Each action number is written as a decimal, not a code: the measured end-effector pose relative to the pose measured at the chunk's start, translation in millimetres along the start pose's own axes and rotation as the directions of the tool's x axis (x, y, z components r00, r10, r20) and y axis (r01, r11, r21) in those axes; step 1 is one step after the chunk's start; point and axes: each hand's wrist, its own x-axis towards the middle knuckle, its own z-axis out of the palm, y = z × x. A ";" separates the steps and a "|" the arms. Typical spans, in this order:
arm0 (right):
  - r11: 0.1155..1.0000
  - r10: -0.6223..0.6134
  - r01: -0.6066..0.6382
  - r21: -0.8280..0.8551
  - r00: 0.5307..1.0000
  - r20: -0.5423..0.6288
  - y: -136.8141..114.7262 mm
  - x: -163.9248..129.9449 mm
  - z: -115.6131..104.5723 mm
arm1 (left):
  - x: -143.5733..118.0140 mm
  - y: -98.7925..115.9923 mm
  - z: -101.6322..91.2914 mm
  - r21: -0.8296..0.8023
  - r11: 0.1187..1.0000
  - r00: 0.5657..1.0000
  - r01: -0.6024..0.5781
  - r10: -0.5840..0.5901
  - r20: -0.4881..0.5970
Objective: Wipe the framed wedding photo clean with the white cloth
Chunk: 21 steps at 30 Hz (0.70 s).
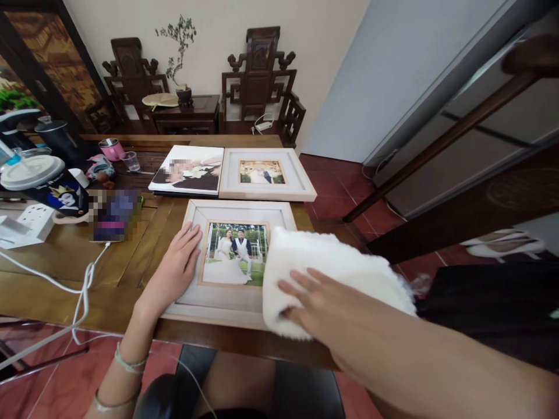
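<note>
We look down into a room with a pale wall (209, 23) and a red tiled floor (334, 180). A long wooden table (131, 265) stretches before us. Beyond it stand two dark carved chairs (261, 64), with a side table (204, 107) between them bearing a small potted tree (177, 61).

At the near edge of the table, in front of us, lies a framed photograph (236, 256), face up, showing two seated people, one in a long white gown. A fluffy white cloth (345, 262) covers its right side and reaches past the frame. Behind it, side by side, lie a second framed picture (264, 173) and a white-edged photo panel (190, 169).

Our right hand (312, 299) lies on the cloth, fingers a little apart; whether it grips a fold, we cannot tell. Our left hand (182, 253) rests flat on the photograph's left border, fingers extended and close together, holding nothing up.

To the left we find a large lidded cup (67, 195), a white cable (89, 279), a pink mug (112, 150) and a small clear cup (130, 162).
</note>
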 end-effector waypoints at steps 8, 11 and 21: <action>0.995 0.000 0.008 0.095 0.996 -0.087 -8.9 9.0 -12.0 | -0.1 0.6 -2.0 0.026 1.000 1.000 -0.011 0.010 0.026; 0.985 0.136 -0.148 -0.084 0.981 -0.135 17.4 34.8 -26.6 | -0.4 -0.1 -1.3 0.048 0.999 0.999 -0.021 0.020 0.028; 0.980 0.144 -0.166 -0.112 0.973 -0.182 36.2 67.3 -0.4 | 1.3 0.2 -2.3 0.061 0.998 0.999 -0.005 0.002 0.048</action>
